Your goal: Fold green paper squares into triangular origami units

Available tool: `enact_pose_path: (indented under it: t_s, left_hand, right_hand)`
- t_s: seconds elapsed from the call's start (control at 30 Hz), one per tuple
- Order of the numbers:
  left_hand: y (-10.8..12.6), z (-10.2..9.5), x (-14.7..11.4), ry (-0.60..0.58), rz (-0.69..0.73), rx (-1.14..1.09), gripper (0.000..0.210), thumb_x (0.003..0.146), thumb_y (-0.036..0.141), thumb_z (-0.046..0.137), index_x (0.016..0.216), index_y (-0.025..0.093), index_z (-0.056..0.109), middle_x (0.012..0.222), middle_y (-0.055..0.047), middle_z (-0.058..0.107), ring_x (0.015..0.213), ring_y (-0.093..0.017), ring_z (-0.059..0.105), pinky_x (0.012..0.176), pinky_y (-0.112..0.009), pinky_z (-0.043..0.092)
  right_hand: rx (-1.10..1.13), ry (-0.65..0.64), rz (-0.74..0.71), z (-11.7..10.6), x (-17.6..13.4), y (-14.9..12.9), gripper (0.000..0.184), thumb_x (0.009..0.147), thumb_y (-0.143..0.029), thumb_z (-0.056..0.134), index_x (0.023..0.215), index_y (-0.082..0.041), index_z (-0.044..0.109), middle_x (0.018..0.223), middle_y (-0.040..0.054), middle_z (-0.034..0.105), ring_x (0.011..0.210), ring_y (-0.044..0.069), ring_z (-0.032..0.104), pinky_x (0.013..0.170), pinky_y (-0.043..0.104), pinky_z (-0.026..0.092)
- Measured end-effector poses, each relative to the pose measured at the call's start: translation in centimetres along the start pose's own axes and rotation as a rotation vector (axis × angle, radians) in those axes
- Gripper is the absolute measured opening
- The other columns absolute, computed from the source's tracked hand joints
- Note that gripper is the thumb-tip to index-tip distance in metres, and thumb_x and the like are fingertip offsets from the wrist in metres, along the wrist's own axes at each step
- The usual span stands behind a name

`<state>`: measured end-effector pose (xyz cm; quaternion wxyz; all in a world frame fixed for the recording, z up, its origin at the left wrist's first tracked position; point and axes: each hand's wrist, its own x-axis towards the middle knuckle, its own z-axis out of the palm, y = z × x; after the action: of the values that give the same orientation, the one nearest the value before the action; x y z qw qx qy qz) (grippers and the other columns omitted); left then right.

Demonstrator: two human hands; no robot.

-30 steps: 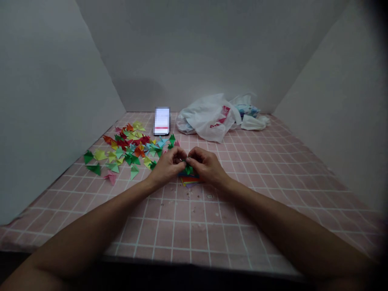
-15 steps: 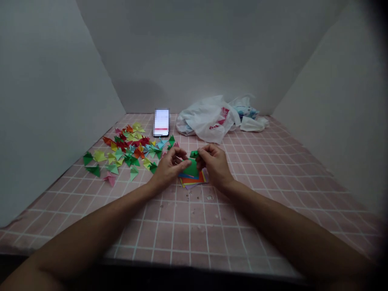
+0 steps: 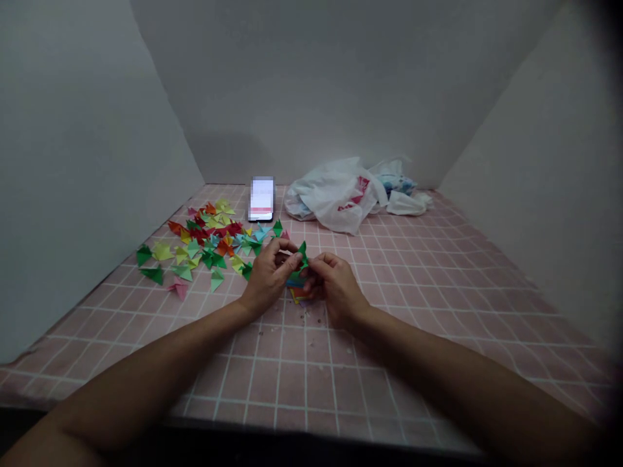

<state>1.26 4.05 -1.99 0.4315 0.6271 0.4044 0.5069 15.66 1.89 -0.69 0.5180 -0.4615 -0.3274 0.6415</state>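
Observation:
A small green folded paper (image 3: 302, 253) stands upright between my two hands, above a stack of coloured paper sheets (image 3: 295, 294). My left hand (image 3: 270, 271) pinches it between thumb and fingers from the left. From the right, my right hand (image 3: 337, 285) is closed with its thumb and fingertips at the lower right side of the same paper. My right fingers cover much of the stack, and its blue, orange and yellow edges show below them.
Many folded paper pieces (image 3: 212, 258) in several colours lie spread to the left. A lit phone (image 3: 261, 200) leans upright behind them. White plastic bags (image 3: 335, 193) lie at the back. Pale walls enclose the pink checked tablecloth (image 3: 292, 370).
The green folded paper has moved left and now points upward, with my left hand gripping it. My right hand has lowered and covers more of the paper stack.

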Motion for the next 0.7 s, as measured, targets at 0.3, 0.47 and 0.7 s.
enact_pose_path:
  t_s: [0.3,0.47,0.7]
  left_hand:
    - [-0.1,0.2,0.2,0.025,-0.066,-0.103,0.026,0.079,0.031,0.074,0.094,0.017,0.058,0.087,0.0,0.063,0.074,-0.012,0.064,0.068,-0.025,0.05]
    - [-0.1,0.3,0.2,0.028,-0.135,-0.177,0.029,0.076,0.032,0.076,0.093,0.017,0.058,0.088,0.001,0.061,0.072,-0.012,0.062,0.066,-0.024,0.05]
    - [0.1,0.0,0.3,0.056,-0.191,-0.222,0.028,0.076,0.033,0.076,0.092,0.018,0.059,0.089,0.0,0.063,0.077,-0.012,0.062,0.068,-0.024,0.051]
  right_hand:
    - [0.006,-0.004,-0.051,-0.1,-0.1,0.8,0.027,0.069,-0.034,0.074,0.07,-0.02,0.05,0.058,-0.0025,0.065,0.04,0.01,0.055,0.036,0.019,0.04]
    - [-0.106,-0.025,-0.166,0.0,-0.1,1.9,0.032,0.076,-0.037,0.072,0.07,-0.024,0.043,0.049,-0.0075,0.055,0.036,0.01,0.047,0.037,0.021,0.037]
    - [-0.256,-0.072,-0.314,-0.8,0.5,2.2,0.037,0.085,-0.051,0.066,0.069,-0.023,0.048,0.056,-0.0055,0.051,0.046,0.01,0.047,0.043,0.023,0.038]
